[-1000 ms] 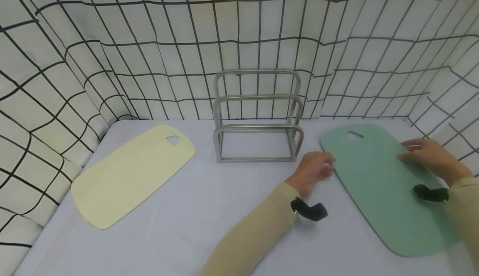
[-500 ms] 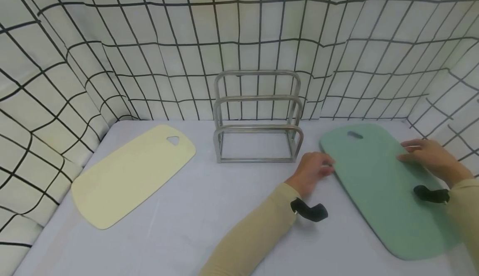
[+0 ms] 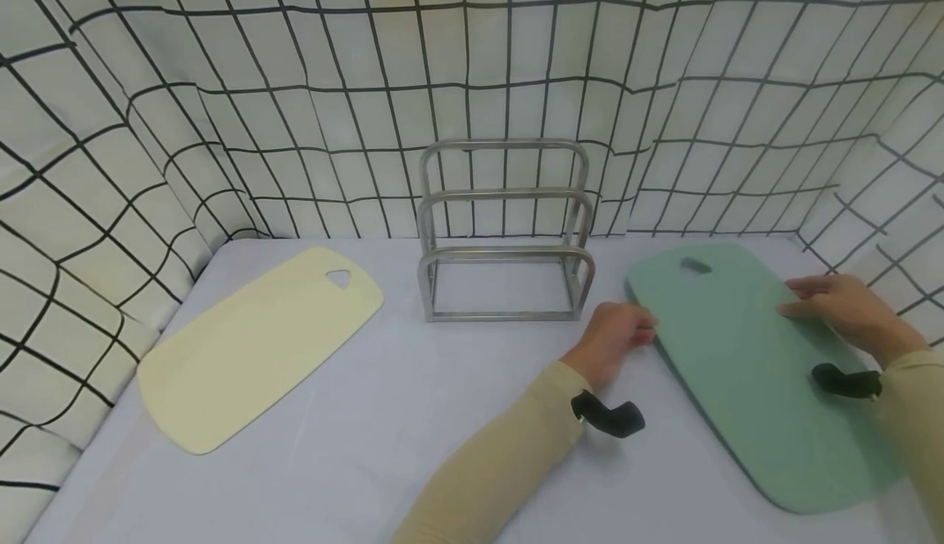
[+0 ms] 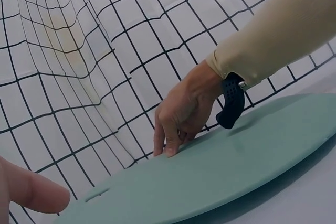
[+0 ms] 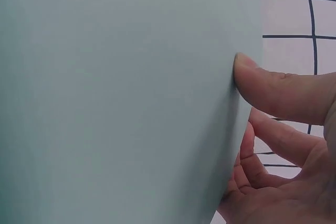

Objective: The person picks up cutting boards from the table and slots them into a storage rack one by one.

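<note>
A green cutting board (image 3: 745, 364) with a slot handle at its far end slants along the right side of the table. My right hand (image 3: 844, 310) grips its right edge; in the right wrist view the thumb (image 5: 278, 90) lies on the top face and the other fingers go behind the edge. At the opposite long edge, my left hand (image 3: 615, 335) pinches the board between curled fingers and thumb. Only one digit of the left hand (image 4: 37, 190) shows in the left wrist view, close to the board's slotted end. A dark shadow runs beneath the board's near edge.
A metal rack (image 3: 509, 315) with upright hoops stands at the back centre, just beyond my left hand. A cream cutting board (image 3: 251, 355) lies flat on the left of the white table (image 3: 354, 462). Black wire grid panels (image 3: 332, 85) enclose the back and sides.
The left fingers have drawn together on the board's edge. The green board's near end sits slightly lower in the view, with a darker line under its left edge. The right hand keeps its grip.
</note>
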Demonstrator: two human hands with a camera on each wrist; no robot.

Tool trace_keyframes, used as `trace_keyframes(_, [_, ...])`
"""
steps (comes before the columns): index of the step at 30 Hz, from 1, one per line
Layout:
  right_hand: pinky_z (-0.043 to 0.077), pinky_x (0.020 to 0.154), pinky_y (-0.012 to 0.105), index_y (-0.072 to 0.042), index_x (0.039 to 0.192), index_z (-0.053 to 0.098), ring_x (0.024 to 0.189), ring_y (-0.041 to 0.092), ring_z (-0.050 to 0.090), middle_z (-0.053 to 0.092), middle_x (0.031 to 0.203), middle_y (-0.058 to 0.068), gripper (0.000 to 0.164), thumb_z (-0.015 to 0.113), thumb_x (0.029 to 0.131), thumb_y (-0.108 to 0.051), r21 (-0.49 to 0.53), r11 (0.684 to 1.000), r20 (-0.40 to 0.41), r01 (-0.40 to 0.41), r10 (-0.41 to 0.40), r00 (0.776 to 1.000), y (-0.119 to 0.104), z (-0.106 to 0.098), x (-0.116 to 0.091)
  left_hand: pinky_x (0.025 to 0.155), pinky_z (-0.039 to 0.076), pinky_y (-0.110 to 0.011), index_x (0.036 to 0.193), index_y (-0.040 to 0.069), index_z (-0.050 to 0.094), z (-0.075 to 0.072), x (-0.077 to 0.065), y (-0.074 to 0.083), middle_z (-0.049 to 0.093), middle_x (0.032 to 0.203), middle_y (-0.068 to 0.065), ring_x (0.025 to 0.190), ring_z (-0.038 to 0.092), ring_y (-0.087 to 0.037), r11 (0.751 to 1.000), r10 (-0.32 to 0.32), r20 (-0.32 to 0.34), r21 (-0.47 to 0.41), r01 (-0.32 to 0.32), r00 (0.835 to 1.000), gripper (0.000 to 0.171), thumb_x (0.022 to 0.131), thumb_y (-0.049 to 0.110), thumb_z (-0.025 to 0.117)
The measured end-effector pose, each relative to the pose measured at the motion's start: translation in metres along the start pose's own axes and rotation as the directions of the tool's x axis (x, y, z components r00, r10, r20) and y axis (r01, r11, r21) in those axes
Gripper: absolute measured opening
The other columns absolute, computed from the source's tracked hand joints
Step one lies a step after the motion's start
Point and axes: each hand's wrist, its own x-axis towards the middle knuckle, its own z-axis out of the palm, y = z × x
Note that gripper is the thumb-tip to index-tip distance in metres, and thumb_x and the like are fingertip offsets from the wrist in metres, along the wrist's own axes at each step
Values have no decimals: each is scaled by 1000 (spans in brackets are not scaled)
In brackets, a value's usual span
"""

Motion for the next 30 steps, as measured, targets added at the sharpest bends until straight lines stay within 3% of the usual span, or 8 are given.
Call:
trace_keyframes(6, [36, 106, 79, 10, 157, 21, 133, 67, 37, 23, 154, 48, 99, 63, 97, -55, -11, 1000, 0, 11, -11, 1000, -4, -3, -6, 63, 38, -22, 57, 15, 43, -2, 1, -3, 43, 62, 4, 65, 43, -13, 986, 74, 46, 146, -80, 996, 34, 78, -7, 58])
trace_keyframes(11, [38, 105, 79, 12, 157, 21, 132, 67, 38, 25, 153, 48, 98, 63, 97, -54, -10, 1000, -4, 13, -13, 1000, -4, -1, -7, 63, 37, -25, 64, 14, 42, -5, 0, -4, 45, 68, 3, 68, 43, -13, 946, 122, 55, 295, -133, 991, 34, 85, -2, 63])
trace_keyframes(14, [38, 106, 78, 12, 156, 21, 132, 67, 38, 25, 152, 48, 96, 64, 97, -50, -9, 1000, -17, 13, -13, 1000, -4, 1, -6, 75, 52, -27, 86, 2, 63, -4, 0, -5, 56, 83, 0, 77, 53, -12, 957, 98, 30, 271, -102, 995, 6, 85, -3, 64])
trace_keyframes(18, [36, 106, 79, 11, 157, 21, 132, 67, 37, 24, 153, 49, 97, 65, 96, -50, -8, 1000, -23, 4, -4, 1000, -3, 1, -6, 90, 61, -35, 122, -5, 66, -2, -1, -6, 66, 99, -6, 86, 63, -14, 970, 86, 17, 225, -87, 996, 38, 84, -7, 63])
trace_keyframes(22, [33, 107, 80, 11, 157, 22, 134, 67, 34, 23, 154, 48, 99, 65, 96, -54, -8, 1000, -15, 2, -3, 1000, -2, -1, -8, 79, 59, -30, 113, -3, 68, 0, -1, -7, 68, 94, -4, 79, 61, -12, 952, 126, 5, 282, -122, 992, 33, 81, -8, 65])
trace_keyframes(24, [32, 108, 80, 11, 157, 22, 135, 67, 33, 23, 154, 48, 99, 66, 96, -53, -10, 1000, -15, 5, -5, 1000, -3, -1, -9, 76, 59, -29, 116, -3, 67, 0, -1, -7, 71, 99, -6, 80, 62, -13, 950, 147, -11, 282, -138, 989, 38, 79, -9, 66])
trace_keyframes(30, [32, 108, 80, 11, 156, 23, 135, 66, 33, 25, 153, 48, 100, 69, 94, -52, -9, 1000, -25, 15, -16, 1000, -7, 0, -9, 85, 61, -34, 120, -1, 64, -4, 1, -10, 73, 116, -15, 94, 66, -16, 959, 189, -34, 223, -177, 981, 49, 73, -12, 68])
